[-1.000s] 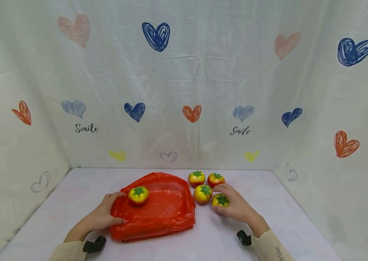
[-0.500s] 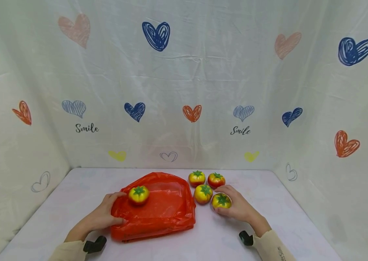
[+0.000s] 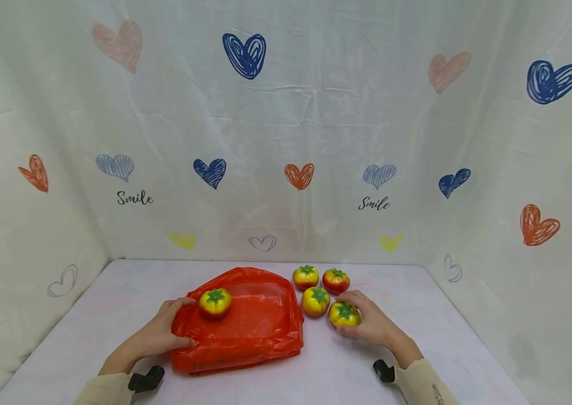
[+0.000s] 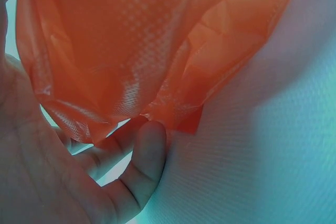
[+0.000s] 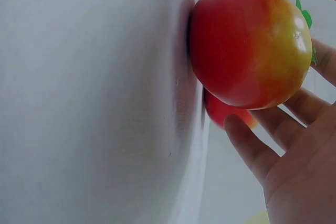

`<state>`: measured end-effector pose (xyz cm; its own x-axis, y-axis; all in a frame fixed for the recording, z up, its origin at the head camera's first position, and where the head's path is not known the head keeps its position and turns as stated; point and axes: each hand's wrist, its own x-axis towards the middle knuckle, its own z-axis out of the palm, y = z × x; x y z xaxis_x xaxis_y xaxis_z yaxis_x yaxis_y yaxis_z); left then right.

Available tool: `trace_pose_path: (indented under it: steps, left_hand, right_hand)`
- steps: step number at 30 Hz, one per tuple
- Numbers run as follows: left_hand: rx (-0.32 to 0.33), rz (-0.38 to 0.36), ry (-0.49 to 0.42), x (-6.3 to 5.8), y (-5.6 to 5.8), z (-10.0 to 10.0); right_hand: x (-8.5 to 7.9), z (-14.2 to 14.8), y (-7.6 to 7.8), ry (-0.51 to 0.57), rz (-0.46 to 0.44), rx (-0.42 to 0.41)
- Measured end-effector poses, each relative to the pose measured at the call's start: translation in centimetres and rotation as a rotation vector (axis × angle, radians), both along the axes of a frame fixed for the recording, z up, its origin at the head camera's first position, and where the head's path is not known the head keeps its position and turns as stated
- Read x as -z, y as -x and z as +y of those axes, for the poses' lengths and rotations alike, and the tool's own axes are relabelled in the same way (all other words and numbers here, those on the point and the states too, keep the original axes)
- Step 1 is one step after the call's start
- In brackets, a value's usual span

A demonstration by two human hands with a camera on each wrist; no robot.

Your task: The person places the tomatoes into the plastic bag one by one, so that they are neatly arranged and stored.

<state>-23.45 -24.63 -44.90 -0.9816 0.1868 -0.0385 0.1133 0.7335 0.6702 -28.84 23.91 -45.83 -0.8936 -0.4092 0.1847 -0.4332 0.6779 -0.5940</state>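
My left hand point(image 3: 156, 333) holds the left edge of a red plastic bag point(image 3: 260, 309) lying on the table. In the left wrist view, fingers point(image 4: 149, 153) curl at the bag's folds point(image 4: 105, 51). On the bag sits a yellow-red tomato point(image 3: 215, 302) with a green leafy top. My right hand point(image 3: 374, 322) is spread around the right side of a tomato point(image 3: 344, 314) that rests on the table. In the right wrist view, the loosely bent fingers point(image 5: 249, 145) stand around this tomato point(image 5: 249, 45), with a gap at the lowest finger.
More tomatoes stand right of the bag: one point(image 3: 315, 302) beside the right hand's tomato, two behind it, left point(image 3: 305, 277) and right point(image 3: 336, 280). The white table point(image 3: 316, 371) meets a curtain point(image 3: 266, 214) printed with hearts at its back edge.
My right hand has shifted slightly right, uncovering more of the tomato in front of it. That tomato has moved a little right and nearer. The left hand and bag stay in place.
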Motion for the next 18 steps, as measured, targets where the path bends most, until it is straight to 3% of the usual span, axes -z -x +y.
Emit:
trace_pose_path:
  steps: [18]
  left_hand:
    - [-0.011,-0.008,-0.002,0.05,-0.1,0.03]
  right_hand:
    - [0.26,0.19,0.13,0.006,-0.04,0.01]
